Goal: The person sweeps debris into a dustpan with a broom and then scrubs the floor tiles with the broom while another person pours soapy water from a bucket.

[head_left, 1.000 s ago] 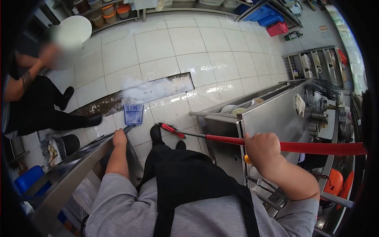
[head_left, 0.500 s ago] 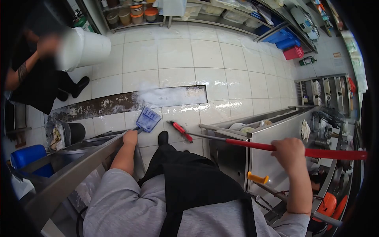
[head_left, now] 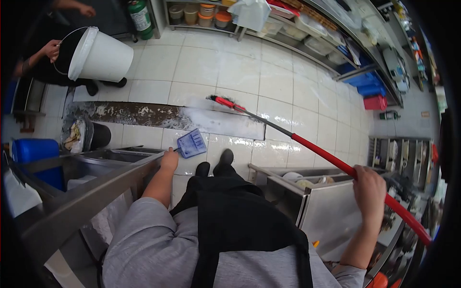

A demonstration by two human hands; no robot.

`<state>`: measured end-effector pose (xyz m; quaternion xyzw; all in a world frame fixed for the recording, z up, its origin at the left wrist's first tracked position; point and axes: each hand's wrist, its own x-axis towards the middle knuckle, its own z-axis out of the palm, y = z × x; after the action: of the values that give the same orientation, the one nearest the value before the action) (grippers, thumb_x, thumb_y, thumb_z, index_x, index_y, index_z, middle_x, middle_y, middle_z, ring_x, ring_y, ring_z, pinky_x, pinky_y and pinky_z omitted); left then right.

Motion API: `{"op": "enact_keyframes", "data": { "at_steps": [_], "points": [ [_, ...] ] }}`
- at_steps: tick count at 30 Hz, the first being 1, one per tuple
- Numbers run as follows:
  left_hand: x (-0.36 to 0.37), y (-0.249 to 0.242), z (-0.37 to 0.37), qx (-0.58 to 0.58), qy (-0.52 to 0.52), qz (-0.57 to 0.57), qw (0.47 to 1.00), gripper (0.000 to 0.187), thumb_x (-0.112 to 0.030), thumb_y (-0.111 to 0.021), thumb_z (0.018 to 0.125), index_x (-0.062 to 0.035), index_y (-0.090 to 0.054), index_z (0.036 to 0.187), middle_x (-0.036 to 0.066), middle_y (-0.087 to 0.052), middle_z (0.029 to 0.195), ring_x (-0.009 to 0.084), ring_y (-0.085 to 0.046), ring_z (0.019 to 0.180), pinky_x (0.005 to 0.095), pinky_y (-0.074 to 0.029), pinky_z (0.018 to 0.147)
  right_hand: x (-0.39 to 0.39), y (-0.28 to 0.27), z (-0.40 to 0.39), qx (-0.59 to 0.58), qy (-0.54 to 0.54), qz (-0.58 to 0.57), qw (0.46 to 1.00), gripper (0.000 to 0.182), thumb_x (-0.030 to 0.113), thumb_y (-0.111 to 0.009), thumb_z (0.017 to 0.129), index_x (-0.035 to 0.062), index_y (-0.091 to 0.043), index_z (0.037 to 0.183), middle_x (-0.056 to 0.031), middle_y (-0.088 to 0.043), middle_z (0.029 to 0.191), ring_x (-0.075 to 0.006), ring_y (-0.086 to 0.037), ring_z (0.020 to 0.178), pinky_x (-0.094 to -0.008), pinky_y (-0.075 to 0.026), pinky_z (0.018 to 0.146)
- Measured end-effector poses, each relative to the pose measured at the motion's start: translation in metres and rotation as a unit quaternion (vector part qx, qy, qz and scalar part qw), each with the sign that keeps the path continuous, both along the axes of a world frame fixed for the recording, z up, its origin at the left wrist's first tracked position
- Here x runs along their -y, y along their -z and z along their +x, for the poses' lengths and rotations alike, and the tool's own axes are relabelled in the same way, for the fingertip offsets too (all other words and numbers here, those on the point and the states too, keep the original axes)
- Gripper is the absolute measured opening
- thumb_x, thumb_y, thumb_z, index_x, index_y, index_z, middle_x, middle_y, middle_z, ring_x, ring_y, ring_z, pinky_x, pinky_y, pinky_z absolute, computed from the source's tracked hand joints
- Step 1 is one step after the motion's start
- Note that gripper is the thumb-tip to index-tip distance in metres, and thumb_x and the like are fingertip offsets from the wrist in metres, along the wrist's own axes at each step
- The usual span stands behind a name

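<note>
Wrapped around the red broom [head_left: 319,152] at right, the right hand [head_left: 370,185] grips its upper pole, apparently for reach; the brush head [head_left: 229,103] sits upper centre. The left hand [head_left: 169,160] clasps a blue dustpan [head_left: 193,144], centre-left, below the foamy strip [head_left: 225,122].

Bright, fairly even, cool-white indoor light; source out of frame. Glare streaks across the shiny floor [head_left: 194,67], pale sheen on the steel panel [head_left: 331,216]. Upper left goes dim. Heavy fisheye: straight edges bow, corners drop to black. Red handle [head_left: 326,156] reads clear; far-right shelf items [head_left: 417,54] soft, squashed.
</note>
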<state>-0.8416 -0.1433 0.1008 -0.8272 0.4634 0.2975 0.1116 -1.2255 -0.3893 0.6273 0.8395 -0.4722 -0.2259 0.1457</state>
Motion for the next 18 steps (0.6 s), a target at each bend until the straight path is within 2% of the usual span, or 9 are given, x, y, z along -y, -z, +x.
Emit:
{"op": "enact_keyframes", "data": {
  "at_steps": [2,4,7,9,12,13,14,15,18],
  "points": [
    [-0.001,0.001,0.004,0.012,-0.03,0.008,0.999,0.023,-0.014,-0.047,0.09,-0.0064,-0.065,0.101,0.014,-0.049,0.119,0.0345,-0.057,0.104,0.0434,-0.052,0.084,0.036,0.042,-0.004,-0.006,-0.052,0.023,0.998,0.011,0.002,-0.054,0.079,0.0047,-0.057,0.089,-0.0124,-0.062,0.08,-0.0306,-0.063,0.077,-0.0415,-0.05,0.069],
    [0.005,-0.014,-0.001,0.0,-0.082,0.022,0.996,0.024,-0.015,-0.047,0.09,-0.0082,-0.065,0.104,0.014,-0.047,0.122,0.0357,-0.054,0.107,0.0437,-0.051,0.086,0.08,0.099,-0.018,-0.004,-0.008,0.07,0.997,0.009,0.005,-0.055,0.078,0.0047,-0.055,0.087,-0.0147,-0.064,0.08,-0.0326,-0.064,0.076,-0.043,-0.051,0.067],
    [0.019,-0.027,0.002,-0.004,-0.136,0.042,0.99,0.028,-0.018,-0.049,0.088,-0.0129,-0.063,0.112,0.016,-0.044,0.129,0.0375,-0.051,0.112,0.0444,-0.046,0.092,0.119,0.111,-0.062,-0.068,0.036,0.139,0.987,0.012,0.01,-0.059,0.077,0.0059,-0.056,0.089,-0.0162,-0.065,0.079,-0.034,-0.065,0.075,-0.0445,-0.051,0.067],
    [0.032,-0.023,-0.002,0.048,-0.1,0.106,0.988,0.047,-0.03,-0.058,0.084,-0.0196,-0.051,0.13,0.019,-0.032,0.144,0.0412,-0.04,0.126,0.0439,-0.038,0.101,0.123,0.064,-0.076,-0.077,0.077,0.103,0.989,0.013,0.013,-0.062,0.074,0.0076,-0.058,0.086,-0.0153,-0.065,0.076,-0.0342,-0.065,0.076,-0.0456,-0.051,0.067],
    [0.122,-0.101,-0.029,0.032,-0.095,0.064,0.993,0.063,-0.037,-0.067,0.078,-0.0209,-0.045,0.135,0.022,-0.025,0.148,0.0431,-0.032,0.132,0.0464,-0.032,0.105,0.13,-0.012,-0.099,-0.045,0.134,0.004,0.99,0.015,0.013,-0.067,0.068,0.0107,-0.065,0.083,-0.0119,-0.065,0.077,-0.0323,-0.064,0.077,-0.0449,-0.049,0.068],
    [0.158,-0.091,-0.042,0.015,-0.056,-0.013,0.998,0.074,-0.039,-0.075,0.072,-0.0195,-0.044,0.136,0.022,-0.027,0.147,0.044,-0.03,0.132,0.0477,-0.031,0.107,0.133,-0.033,-0.106,-0.031,0.115,0.0,0.993,0.019,0.018,-0.07,0.067,0.0106,-0.065,0.083,-0.0109,-0.065,0.076,-0.0318,-0.063,0.076,-0.0438,-0.049,0.066],
    [0.2,-0.091,-0.062,-0.049,-0.05,-0.177,0.982,0.074,-0.035,-0.077,0.07,-0.0166,-0.045,0.134,0.023,-0.03,0.145,0.0437,-0.033,0.13,0.0481,-0.031,0.106,0.137,-0.052,-0.106,-0.027,0.112,-0.009,0.993,0.026,0.019,-0.075,0.062,0.0097,-0.066,0.085,-0.01,-0.065,0.075,-0.0314,-0.062,0.074,-0.0416,-0.048,0.066],
    [0.252,-0.105,-0.085,-0.124,0.007,-0.322,0.939,0.074,-0.031,-0.078,0.069,-0.0119,-0.046,0.133,0.023,-0.035,0.141,0.041,-0.036,0.128,0.0459,-0.033,0.106,0.139,-0.069,-0.102,-0.02,0.091,-0.001,0.996,0.028,0.018,-0.076,0.061,0.0099,-0.065,0.086,-0.0096,-0.063,0.074,-0.0306,-0.061,0.073,-0.0413,-0.047,0.065],
    [0.388,-0.203,-0.173,-0.326,0.212,-0.433,0.813,0.088,-0.031,-0.08,0.066,-0.0108,-0.036,0.139,0.019,-0.035,0.142,0.0368,-0.032,0.132,0.045,-0.029,0.108,0.143,-0.092,-0.084,0.005,0.055,-0.002,0.998,0.028,0.016,-0.076,0.061,0.0102,-0.066,0.087,-0.0089,-0.06,0.07,-0.03,-0.059,0.07,-0.0415,-0.044,0.065]
  ]
}}
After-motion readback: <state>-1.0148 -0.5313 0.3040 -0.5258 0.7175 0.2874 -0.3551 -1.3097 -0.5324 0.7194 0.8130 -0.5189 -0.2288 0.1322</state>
